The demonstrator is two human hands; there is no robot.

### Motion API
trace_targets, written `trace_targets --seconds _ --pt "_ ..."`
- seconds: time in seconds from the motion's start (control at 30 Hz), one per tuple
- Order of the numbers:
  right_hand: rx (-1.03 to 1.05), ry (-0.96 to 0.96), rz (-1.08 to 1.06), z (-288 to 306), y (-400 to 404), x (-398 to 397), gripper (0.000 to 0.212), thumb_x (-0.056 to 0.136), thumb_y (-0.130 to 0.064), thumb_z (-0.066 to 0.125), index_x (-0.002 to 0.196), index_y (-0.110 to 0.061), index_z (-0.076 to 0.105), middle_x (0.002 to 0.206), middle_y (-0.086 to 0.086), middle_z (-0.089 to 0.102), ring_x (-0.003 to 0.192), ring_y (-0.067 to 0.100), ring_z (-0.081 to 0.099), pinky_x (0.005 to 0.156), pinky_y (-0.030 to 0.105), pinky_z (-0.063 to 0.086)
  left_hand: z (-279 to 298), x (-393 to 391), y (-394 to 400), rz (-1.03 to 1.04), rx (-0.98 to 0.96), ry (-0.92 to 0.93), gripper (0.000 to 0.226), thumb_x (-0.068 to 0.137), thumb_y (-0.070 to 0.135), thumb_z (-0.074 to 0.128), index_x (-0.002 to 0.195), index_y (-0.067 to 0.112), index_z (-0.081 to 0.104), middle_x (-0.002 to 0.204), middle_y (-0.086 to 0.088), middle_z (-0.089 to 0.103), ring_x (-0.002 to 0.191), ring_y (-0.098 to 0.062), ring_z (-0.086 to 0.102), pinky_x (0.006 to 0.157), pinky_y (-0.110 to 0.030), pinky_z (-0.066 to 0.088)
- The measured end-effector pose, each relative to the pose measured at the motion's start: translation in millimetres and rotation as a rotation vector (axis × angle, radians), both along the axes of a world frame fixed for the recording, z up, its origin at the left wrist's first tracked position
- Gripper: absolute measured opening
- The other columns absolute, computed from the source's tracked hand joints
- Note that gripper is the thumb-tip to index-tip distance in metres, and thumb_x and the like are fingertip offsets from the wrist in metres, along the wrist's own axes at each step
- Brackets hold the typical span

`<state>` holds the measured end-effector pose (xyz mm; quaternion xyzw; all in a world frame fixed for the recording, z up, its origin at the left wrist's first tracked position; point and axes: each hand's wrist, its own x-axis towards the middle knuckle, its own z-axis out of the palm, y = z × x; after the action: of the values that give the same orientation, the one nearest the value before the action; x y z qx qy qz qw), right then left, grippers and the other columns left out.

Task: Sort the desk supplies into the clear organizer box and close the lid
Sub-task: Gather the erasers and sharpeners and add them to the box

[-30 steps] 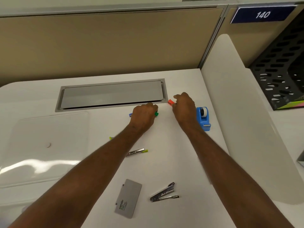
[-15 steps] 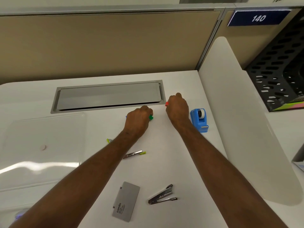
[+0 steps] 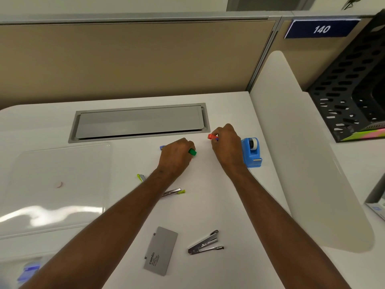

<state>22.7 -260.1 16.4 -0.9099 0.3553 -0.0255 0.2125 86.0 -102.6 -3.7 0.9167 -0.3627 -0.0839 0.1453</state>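
green clip (image 3: pixel 192 152) gripped in left hand (image 3: pixel 175 157), orange clip (image 3: pixel 210 136) pinched by right hand (image 3: pixel 227 146), beside tape dispenser (image 3: pixel 252 152).

"140" on blue sign (image 3: pixel 320 29); "camlin" on grey case (image 3: pixel 160 251).

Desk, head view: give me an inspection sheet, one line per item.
Surface: white desk with a shut grey cable hatch.
Job's things: clear lid lies flat at left; blue tape dispenser; stapler; grey card case; two yellow-tipped clips, one partly under the left forearm.
Clutter: nothing seen.
Grippers: left hand grips a green piece; right hand pinches an orange piece.
Cables: nothing seen.
Surroundings: tan partition, sign 140, white divider, black mesh tray.
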Motion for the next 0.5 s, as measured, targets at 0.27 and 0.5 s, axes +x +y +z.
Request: trace_targets --seconds 0.27,0.5 --pt "0.019 -0.048 0.026 -3 6 -10 0.032 0.095 -0.023 0.065 0.124 -0.009 0.062 0.125 0.011 0.056 0.106 0.026 0.063 0.094 0.03 0.051 -4 -2 21 -0.065 -0.063 0.028 0.021 0.093 0.027 0.063 0.111 0.021 0.071 0.111 -0.002 0.071 0.102 -0.022 0.063 0.082 -0.032 0.048" --pt "0.036 -0.024 0.034 -3 11 -8 0.036 0.094 -0.026 0.066 0.126 -0.01 0.061 0.127 0.011 0.056 0.109 0.027 0.063 0.096 0.031 0.05 -3 4 30 -0.262 0.005 -0.062 0.022 0.094 0.03 0.058 0.108 0.017 0.068 0.11 -0.001 0.068 0.099 -0.022 0.063 0.076 -0.033 0.048"
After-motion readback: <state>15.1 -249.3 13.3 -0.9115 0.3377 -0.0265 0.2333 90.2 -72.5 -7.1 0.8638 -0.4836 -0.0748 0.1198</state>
